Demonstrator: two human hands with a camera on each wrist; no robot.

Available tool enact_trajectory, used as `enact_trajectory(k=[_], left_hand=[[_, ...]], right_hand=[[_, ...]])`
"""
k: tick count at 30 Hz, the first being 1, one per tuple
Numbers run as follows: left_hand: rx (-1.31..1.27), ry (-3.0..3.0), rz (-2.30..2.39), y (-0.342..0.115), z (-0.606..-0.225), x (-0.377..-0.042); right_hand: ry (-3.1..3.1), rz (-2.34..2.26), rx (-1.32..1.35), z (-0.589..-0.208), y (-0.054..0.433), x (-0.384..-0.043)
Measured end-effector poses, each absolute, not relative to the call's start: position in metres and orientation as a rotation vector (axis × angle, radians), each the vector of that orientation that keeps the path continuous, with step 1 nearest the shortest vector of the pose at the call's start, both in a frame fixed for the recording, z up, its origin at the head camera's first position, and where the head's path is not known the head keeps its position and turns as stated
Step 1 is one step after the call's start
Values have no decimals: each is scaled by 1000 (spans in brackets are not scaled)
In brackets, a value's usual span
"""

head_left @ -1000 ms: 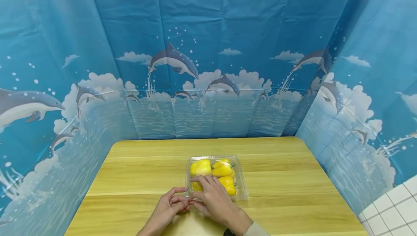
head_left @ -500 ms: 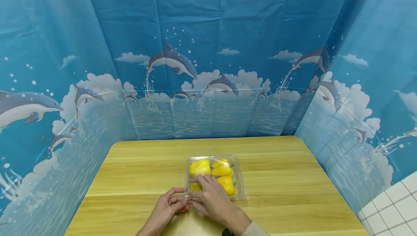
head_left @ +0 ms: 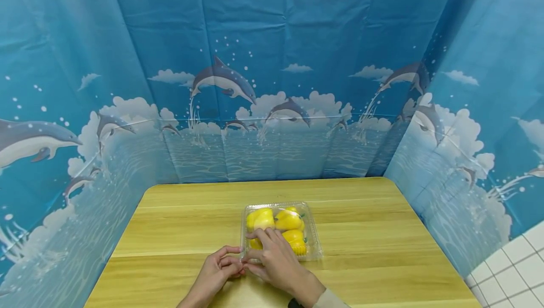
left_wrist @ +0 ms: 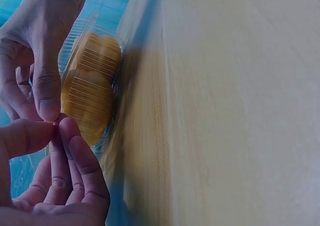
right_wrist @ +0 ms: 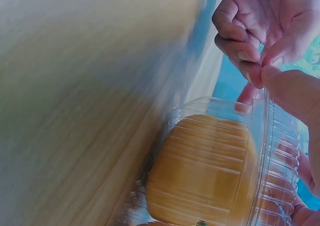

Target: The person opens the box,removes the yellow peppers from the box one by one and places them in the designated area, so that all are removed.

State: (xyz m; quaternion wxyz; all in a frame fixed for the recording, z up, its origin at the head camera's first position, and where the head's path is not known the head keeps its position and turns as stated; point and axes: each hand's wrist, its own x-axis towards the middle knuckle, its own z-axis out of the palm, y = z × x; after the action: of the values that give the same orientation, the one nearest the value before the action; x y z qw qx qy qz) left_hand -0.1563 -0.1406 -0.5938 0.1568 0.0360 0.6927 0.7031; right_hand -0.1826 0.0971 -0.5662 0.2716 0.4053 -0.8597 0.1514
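A clear plastic clamshell box (head_left: 315, 246) lies closed, or nearly so, on the table, with several yellow, pepper-shaped pieces (head_left: 290, 219) inside. Small green stems show on some of them. At the box's front left corner, my left hand (head_left: 217, 271) pinches the rim between thumb and fingertips. My right hand (head_left: 278, 260) reaches over the lid with curled fingers, its thumb against the same corner, meeting the left fingertips. Seen from the right wrist, the ribbed rim (right_wrist: 267, 136) runs between the right thumb and fingers. The pinched corner itself is mostly hidden by fingertips.
The wood-grain table (head_left: 374, 232) extends around the box on all sides. A blue dolphin-print curtain (head_left: 272, 152) stands along its back and sides. White tiles (head_left: 514, 265) show at the lower right.
Both hands keep almost the same hold at the box's front left corner. The whole view shifts very slightly; the box stays in place.
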Motion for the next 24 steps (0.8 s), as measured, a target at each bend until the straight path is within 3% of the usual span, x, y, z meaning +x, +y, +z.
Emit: enact_trajectory(k=[24], left_hand=[[59,1897,2025,-141,-593,-159]], right_hand=[[-2256,398,1074,-570,96,-184]])
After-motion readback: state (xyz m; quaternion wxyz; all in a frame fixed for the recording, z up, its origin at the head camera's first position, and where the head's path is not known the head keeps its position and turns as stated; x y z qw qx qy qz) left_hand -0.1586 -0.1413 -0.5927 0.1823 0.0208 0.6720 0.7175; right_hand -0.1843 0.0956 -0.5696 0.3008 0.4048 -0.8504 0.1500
